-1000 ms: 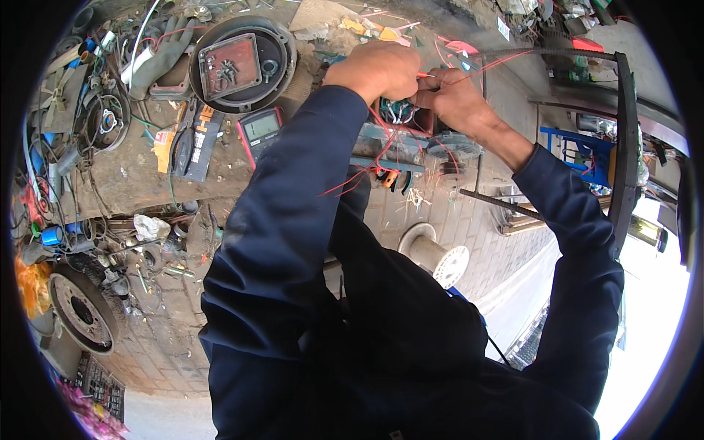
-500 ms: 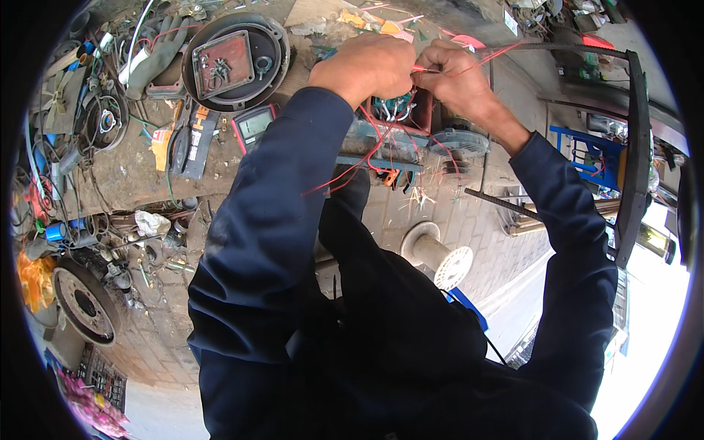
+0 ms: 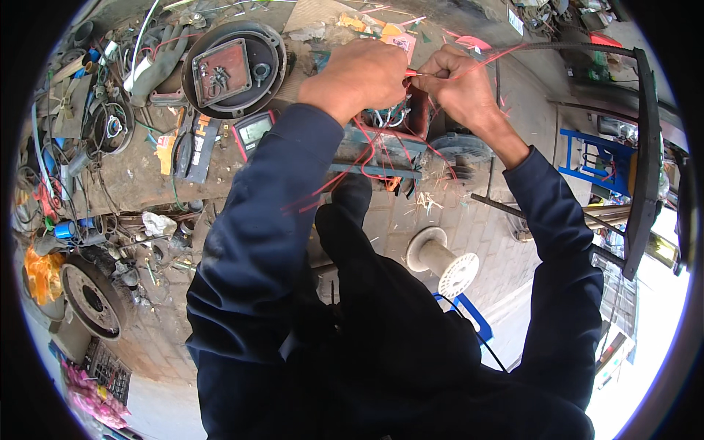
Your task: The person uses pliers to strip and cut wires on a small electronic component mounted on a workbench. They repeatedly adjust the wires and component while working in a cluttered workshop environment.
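Observation:
My left hand is closed, with a thin red wire between its fingertips. Opposite it, my right hand pinches the same wire, and a longer red length trails off to the upper right. Both hands are over a red open terminal box, where pale wire ends and green windings show. Loose red wires hang from the box past a grey-blue metal edge. The back of my left hand hides part of the box, and the exact wire ends at the fingertips are too small to tell.
Left of my left arm lie a multimeter, black-handled pliers and a round metal cover holding a tray of bolts. A white spool stands on the paving. A dark metal frame rises at right.
The view has shifted slightly. My right hand has turned a little and its fingers have drawn slightly apart from the left hand, with the wire still held between both.

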Motion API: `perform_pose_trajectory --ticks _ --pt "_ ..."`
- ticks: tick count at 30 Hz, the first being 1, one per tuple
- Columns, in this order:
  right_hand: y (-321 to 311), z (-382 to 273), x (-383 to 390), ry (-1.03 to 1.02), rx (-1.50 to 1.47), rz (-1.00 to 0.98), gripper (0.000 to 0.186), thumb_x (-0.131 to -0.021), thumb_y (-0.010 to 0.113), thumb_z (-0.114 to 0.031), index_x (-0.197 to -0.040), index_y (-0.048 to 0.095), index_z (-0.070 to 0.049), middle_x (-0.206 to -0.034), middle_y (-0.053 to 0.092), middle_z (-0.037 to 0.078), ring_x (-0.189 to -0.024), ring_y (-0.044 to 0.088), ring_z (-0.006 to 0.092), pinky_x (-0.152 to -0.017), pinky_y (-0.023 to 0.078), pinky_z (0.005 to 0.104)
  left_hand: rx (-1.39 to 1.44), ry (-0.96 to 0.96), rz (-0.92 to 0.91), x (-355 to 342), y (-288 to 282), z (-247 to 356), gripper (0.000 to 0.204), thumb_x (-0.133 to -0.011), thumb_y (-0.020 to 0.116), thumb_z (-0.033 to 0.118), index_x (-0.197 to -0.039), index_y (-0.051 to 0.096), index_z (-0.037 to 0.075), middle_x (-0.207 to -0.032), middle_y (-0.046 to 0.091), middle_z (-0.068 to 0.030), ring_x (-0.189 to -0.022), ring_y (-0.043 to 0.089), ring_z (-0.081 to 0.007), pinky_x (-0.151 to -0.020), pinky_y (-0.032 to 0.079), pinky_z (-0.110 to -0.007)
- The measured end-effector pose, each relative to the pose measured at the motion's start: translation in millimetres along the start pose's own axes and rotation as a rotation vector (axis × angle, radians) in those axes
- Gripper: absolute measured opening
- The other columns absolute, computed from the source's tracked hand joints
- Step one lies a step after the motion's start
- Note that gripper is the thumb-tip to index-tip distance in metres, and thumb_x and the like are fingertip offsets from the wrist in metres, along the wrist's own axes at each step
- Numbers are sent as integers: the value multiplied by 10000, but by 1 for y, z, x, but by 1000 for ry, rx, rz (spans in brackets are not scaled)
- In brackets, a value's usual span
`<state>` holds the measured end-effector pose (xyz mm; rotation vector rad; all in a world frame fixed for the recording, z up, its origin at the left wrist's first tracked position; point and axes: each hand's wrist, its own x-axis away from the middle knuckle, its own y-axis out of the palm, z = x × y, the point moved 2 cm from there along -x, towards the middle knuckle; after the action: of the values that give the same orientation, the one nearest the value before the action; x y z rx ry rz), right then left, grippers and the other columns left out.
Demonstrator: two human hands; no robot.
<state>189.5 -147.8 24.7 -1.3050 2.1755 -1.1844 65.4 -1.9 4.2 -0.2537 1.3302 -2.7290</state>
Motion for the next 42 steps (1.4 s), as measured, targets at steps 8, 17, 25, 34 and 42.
perform_pose_trajectory --ticks 8,17,25,34,42 --pt "9 -15 -1 -201 132 133 107 -800 787 -103 -798 723 -18 -837 673 159 -791 686 371 -731 547 454 -17 -13 -24 -5 1 2 252 -868 636 162 -930 762 -48 -965 735 -308 -967 729 -469 -892 584 -529" --pt "1 -8 17 37 85 158 152 -834 756 -143 -861 764 6 -947 745 185 -848 741 374 -786 584 449 12 22 88 -1 10 -4 267 -908 651 216 -906 748 -33 -943 731 -295 -941 717 -482 -851 577 -542" --pt "-1 4 14 14 123 172 102 -795 711 -108 -833 751 -22 -891 725 219 -782 699 445 -734 571 503 -19 -9 78 -3 16 -7 214 -917 687 225 -937 757 24 -999 733 -216 -981 705 -441 -837 562 -516" --pt "12 31 -7 77 -42 38 110 -888 675 -70 -914 618 21 -784 587 162 -753 590 295 -693 469 449 109 216 479 5 31 -12 216 -657 801 245 -794 748 86 -796 689 -140 -848 686 -366 -721 550 -497" --pt "20 12 24 -455 526 337 291 -975 655 -122 -1190 600 67 -1226 570 268 -1241 521 477 -1085 376 560 19 -34 192 -44 73 -43 279 -626 809 256 -834 818 71 -907 773 -159 -963 729 -357 -843 569 -433"
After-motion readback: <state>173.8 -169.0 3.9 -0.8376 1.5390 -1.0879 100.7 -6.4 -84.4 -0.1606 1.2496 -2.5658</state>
